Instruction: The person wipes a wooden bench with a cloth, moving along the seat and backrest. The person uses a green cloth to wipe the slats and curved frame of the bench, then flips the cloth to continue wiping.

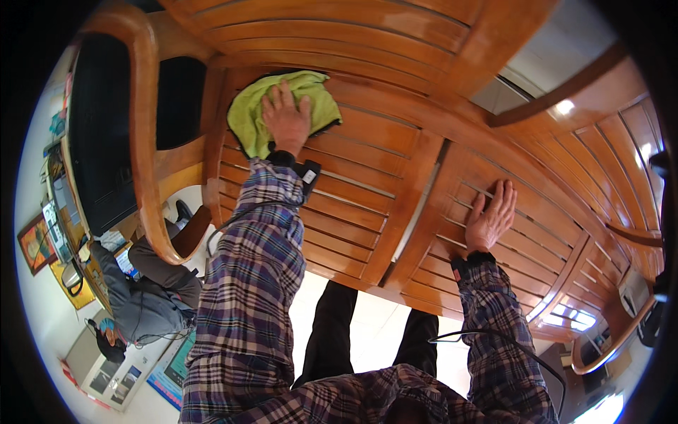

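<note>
A slatted wooden bench (pixel 371 212) with an orange-brown gloss stretches before me. My left hand (pixel 287 117) lies palm down, fingers spread, on a green cloth (pixel 323 100) with a dark edge. The cloth is bunched on the seat's left end, beside the armrest, and my palm covers part of it. To the right, my right hand (pixel 491 216) rests flat on the bare slats with its fingers a little apart and nothing in it. Dark bands circle both wrists, with cables running along the plaid sleeves.
A curved wooden armrest (pixel 145 132) rises at the left, near a black panel (pixel 100 127). Another person (pixel 151 310) in grey is at a cluttered desk at lower left. The bench backrest (pixel 339 37) stands along the far side. More slatted seating (pixel 609 153) extends right.
</note>
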Available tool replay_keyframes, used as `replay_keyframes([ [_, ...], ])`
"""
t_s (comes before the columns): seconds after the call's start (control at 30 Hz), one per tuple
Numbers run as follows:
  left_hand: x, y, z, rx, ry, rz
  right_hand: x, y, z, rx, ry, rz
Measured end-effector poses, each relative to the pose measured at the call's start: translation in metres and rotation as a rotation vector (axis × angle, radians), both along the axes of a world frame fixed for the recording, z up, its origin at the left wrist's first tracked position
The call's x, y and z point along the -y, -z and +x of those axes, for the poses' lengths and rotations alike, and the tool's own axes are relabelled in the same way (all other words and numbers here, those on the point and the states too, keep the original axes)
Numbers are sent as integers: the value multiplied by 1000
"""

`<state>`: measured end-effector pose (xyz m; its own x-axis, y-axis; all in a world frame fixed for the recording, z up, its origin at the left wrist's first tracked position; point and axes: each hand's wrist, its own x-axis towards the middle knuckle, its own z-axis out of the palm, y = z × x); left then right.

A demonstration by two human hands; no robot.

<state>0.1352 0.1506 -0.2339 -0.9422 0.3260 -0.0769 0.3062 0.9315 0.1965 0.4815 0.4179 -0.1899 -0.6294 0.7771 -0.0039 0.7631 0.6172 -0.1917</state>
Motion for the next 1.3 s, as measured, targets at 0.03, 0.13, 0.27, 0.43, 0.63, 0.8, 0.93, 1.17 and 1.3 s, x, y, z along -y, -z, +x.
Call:
replay_keyframes([
  [0.03,1,-1,-2,-13,11,12,0,0,0,-2,-4,10],
  [0.13,5,-7,-9,4,62,8,0,0,0,-3,-33,21],
  [0.27,14,-14,-26,-10,130,19,-2,2,2,-3,-53,34],
  [0.43,39,-10,-63,-38,129,22,-2,2,2,51,-48,37],
  [0.63,72,4,-104,-61,34,-45,-2,3,3,53,-56,29],
  [0.8,87,13,-121,-160,-10,-8,-2,2,3,67,-60,28],
  [0.93,88,19,-122,-162,-5,-30,-2,2,2,56,-62,39],
  [1.17,53,15,-87,-169,-19,-17,-2,3,1,17,-46,43],
  [1.3,-2,11,-27,-177,65,6,-2,3,0,17,-22,17],
])
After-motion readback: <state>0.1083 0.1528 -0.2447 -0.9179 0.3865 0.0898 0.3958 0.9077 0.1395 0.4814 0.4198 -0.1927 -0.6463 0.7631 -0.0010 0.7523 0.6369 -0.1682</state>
